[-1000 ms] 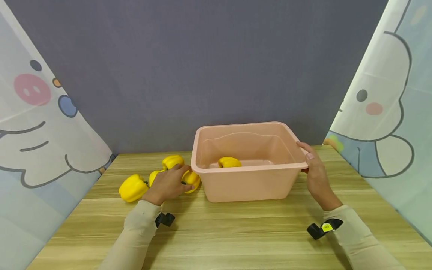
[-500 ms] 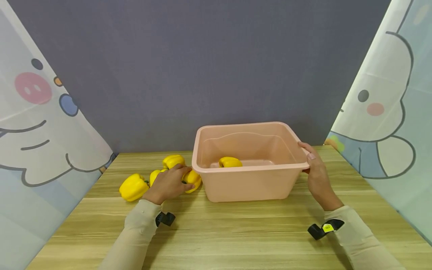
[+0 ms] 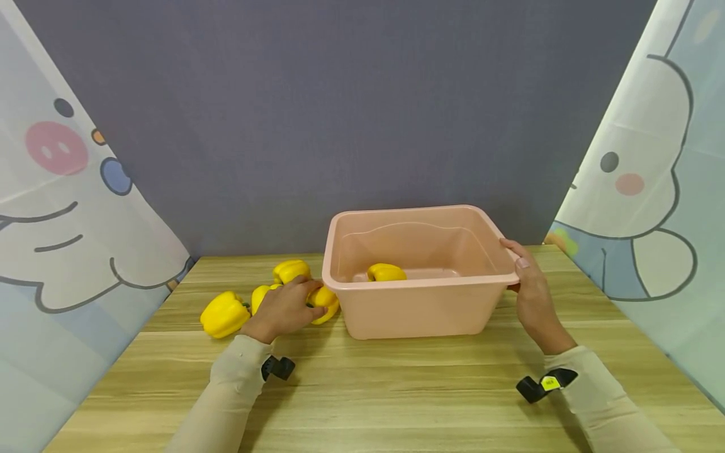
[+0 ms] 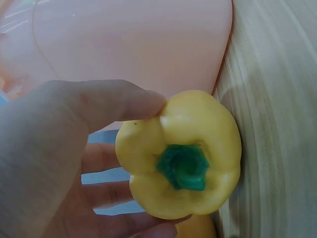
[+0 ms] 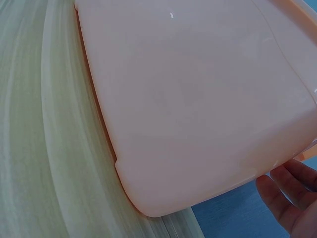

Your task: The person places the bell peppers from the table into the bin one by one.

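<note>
My left hand [image 3: 287, 307] holds a yellow bell pepper [image 4: 213, 134] beside the left wall of a pink plastic bin [image 3: 416, 308]. In the left wrist view the thumb presses on one side of that pepper and the fingers reach round the other. Its green stem [image 4: 184, 167] faces the camera. At the bin's right end my right hand [image 3: 532, 299] grips the rim, thumb on top; in the right wrist view its fingertips [image 5: 277, 193] touch the outer wall. One yellow bell pepper [image 3: 386, 272] lies inside the bin, partly hidden by the front wall.
More yellow bell peppers lie on the wooden table [image 3: 396, 390]: one at the left [image 3: 224, 314], one behind the left hand [image 3: 291, 270], one partly covered by it [image 3: 260, 294]. A grey partition [image 3: 362, 113] rises behind the bin.
The pepper at my left hand has shifted very slightly. Both hands and the bin stay almost where they were.
</note>
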`<state>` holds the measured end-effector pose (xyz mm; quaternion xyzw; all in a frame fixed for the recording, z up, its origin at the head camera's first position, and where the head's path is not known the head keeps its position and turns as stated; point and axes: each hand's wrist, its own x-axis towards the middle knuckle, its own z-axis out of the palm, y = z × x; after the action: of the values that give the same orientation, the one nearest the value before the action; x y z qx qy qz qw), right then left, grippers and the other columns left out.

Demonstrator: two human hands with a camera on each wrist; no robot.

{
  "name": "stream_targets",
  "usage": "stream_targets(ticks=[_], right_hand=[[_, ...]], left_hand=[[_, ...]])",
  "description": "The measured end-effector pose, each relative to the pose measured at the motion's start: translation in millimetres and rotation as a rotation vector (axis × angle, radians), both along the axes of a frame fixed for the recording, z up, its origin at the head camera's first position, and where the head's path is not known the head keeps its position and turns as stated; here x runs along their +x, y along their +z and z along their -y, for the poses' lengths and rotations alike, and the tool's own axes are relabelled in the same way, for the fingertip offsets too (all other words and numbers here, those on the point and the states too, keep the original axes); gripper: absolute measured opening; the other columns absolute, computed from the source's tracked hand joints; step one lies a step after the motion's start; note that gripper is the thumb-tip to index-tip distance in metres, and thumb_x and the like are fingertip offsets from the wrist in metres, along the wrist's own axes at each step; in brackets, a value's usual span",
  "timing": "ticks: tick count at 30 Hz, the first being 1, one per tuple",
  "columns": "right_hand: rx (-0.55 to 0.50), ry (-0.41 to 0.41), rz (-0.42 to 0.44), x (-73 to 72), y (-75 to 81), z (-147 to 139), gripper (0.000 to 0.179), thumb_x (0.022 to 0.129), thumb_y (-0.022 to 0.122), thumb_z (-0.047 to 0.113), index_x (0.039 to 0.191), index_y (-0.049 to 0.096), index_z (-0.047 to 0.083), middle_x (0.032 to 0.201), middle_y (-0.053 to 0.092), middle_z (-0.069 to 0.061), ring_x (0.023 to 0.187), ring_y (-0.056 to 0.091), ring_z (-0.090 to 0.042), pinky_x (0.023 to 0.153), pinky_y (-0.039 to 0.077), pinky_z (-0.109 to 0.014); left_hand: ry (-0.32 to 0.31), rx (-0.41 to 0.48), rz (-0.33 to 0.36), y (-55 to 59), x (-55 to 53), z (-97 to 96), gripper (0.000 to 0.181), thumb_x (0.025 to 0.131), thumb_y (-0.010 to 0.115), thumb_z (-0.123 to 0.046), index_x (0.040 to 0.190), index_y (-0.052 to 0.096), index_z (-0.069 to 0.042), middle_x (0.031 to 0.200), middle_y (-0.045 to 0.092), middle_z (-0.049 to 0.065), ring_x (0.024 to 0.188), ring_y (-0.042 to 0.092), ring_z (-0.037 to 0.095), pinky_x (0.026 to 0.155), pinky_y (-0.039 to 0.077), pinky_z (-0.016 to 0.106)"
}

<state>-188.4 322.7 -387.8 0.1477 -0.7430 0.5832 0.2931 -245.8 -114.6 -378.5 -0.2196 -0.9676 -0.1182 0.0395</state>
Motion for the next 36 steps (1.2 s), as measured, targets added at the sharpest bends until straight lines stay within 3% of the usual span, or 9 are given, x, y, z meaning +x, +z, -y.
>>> stream_targets(ticks=[14, 20, 27, 32, 36], right_hand=[[0.001, -0.003, 0.009, 2.2, 1.9, 1.4, 0.049, 0.110, 0.025, 0.028, 0.149, 0.044, 0.005, 0.132, 0.049, -0.002, 0.101, 0.053, -0.016, 0.075, 0.048, -0.017], [0.015, -0.006, 0.016, 3.1, 2.6, 1.8, 0.050, 0.110, 0.023, 0.029, 0.150, 0.043, 0.005, 0.132, 0.049, -0.002, 0.102, 0.053, -0.016, 0.076, 0.047, -0.018], [-0.006, 0.004, 0.010, 2.4, 2.6, 2.2, 0.049, 0.110, 0.025, 0.028, 0.149, 0.045, 0.007, 0.131, 0.050, -0.003, 0.101, 0.053, -0.016, 0.075, 0.047, -0.018], [0.001, 0.000, 0.007, 2.1, 2.3, 1.7, 0.050, 0.110, 0.024, 0.028, 0.149, 0.044, 0.005, 0.131, 0.050, -0.002, 0.100, 0.053, -0.017, 0.075, 0.047, -0.017], [0.014, -0.009, 0.008, 2.5, 3.0, 2.6, 0.049, 0.110, 0.024, 0.028, 0.150, 0.044, 0.006, 0.132, 0.049, 0.000, 0.101, 0.052, -0.016, 0.075, 0.047, -0.017]], left_hand=[[0.025, 0.071, -0.064, 4.1, -0.3, 0.8, 0.049, 0.088, 0.067, -0.046, 0.130, 0.068, -0.019, 0.135, 0.059, 0.008, 0.105, 0.064, 0.031, 0.079, 0.052, 0.055], [0.038, 0.138, -0.111, 10.0, 0.8, 4.2, 0.045, 0.090, 0.064, -0.046, 0.128, 0.068, -0.023, 0.128, 0.063, 0.004, 0.093, 0.064, 0.026, 0.069, 0.051, 0.048], [0.049, 0.229, -0.131, 15.7, -0.6, 10.1, 0.042, 0.091, 0.064, -0.042, 0.127, 0.068, -0.021, 0.115, 0.064, 0.002, 0.081, 0.056, 0.020, 0.064, 0.043, 0.038], [0.061, 0.299, -0.120, 20.8, -1.6, 14.1, 0.047, 0.093, 0.063, -0.040, 0.132, 0.065, -0.015, 0.118, 0.064, 0.007, 0.088, 0.058, 0.024, 0.071, 0.047, 0.043], [0.084, 0.342, -0.125, 22.8, -2.7, 17.8, 0.049, 0.094, 0.062, -0.042, 0.135, 0.063, -0.015, 0.128, 0.062, 0.010, 0.105, 0.060, 0.030, 0.084, 0.048, 0.052]])
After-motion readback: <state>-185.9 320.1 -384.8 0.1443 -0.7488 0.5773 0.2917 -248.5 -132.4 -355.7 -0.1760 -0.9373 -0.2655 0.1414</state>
